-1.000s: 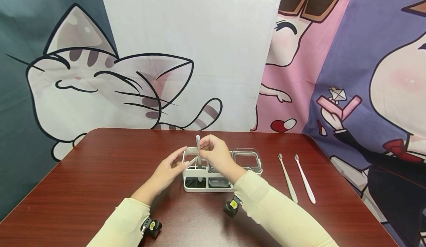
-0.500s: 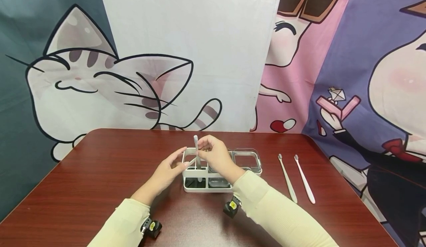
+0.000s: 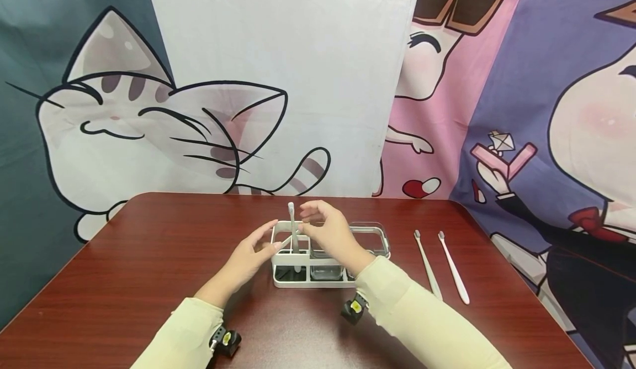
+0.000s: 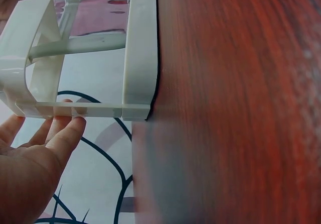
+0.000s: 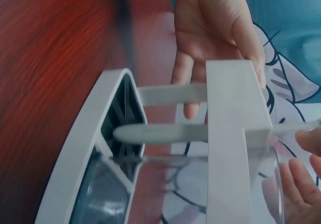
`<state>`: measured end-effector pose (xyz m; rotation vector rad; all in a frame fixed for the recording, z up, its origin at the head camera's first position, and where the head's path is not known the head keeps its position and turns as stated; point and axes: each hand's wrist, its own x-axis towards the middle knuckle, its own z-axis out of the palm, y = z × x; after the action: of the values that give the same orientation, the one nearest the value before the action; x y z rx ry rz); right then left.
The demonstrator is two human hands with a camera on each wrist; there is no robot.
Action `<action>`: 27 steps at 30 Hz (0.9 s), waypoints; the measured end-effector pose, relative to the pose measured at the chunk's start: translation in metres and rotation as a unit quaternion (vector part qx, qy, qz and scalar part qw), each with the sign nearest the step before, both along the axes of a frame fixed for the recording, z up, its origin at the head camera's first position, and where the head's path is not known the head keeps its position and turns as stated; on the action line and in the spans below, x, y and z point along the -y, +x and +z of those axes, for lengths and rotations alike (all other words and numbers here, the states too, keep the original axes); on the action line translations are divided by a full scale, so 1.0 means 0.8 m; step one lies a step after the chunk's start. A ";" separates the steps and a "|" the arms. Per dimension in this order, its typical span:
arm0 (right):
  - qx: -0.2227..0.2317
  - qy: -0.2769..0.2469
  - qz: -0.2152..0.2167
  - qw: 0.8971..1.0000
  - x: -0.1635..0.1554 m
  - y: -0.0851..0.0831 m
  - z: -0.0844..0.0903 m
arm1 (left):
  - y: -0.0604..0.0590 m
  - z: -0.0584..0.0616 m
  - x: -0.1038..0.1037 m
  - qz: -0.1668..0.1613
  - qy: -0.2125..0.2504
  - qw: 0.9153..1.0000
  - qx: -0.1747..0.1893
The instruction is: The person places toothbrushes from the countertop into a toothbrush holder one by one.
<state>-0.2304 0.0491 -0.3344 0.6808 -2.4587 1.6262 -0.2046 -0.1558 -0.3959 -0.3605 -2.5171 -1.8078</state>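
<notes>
A white toothbrush holder point(image 3: 291, 259) with clear cups stands at the middle of the table. One grey toothbrush point(image 3: 292, 226) is upright in its left compartment, head above the top frame; its handle point(image 5: 155, 133) reaches down to the dark base in the right wrist view. My left hand point(image 3: 248, 256) rests against the holder's left end, fingers fairly straight; in the left wrist view the fingertips of that hand point(image 4: 37, 166) touch the side bar. Just right of the toothbrush hangs my right hand point(image 3: 332, 233), its fingers apart from the brush and holding nothing.
Two more toothbrushes lie on the table to the right, a greenish one point(image 3: 428, 267) and a white one point(image 3: 454, 269). A clear cup point(image 3: 370, 237) sits in the holder's right part. Behind the wooden table point(image 3: 149, 258) hangs a printed cloth point(image 3: 298, 54).
My right hand has let go of the grey toothbrush and drawn slightly right. The toothbrush tipped a little left and now stands in the holder. My left hand has stayed in place.
</notes>
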 end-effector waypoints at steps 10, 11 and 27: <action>-0.054 0.096 -0.055 0.992 -0.035 0.002 0.006 | 0.000 0.000 -0.002 0.007 -0.004 1.000 0.005; -0.058 0.105 -0.058 0.991 -0.040 0.001 0.006 | 0.000 -0.001 -0.002 0.008 -0.003 1.000 0.006; -0.053 0.129 -0.104 0.985 -0.112 -0.009 0.003 | 0.000 -0.001 -0.001 0.004 0.005 1.000 0.000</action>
<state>-0.2377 0.1390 -0.3318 0.5010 -2.5867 1.1809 -0.2047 -0.1548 -0.3970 -0.3479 -2.5055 -1.8167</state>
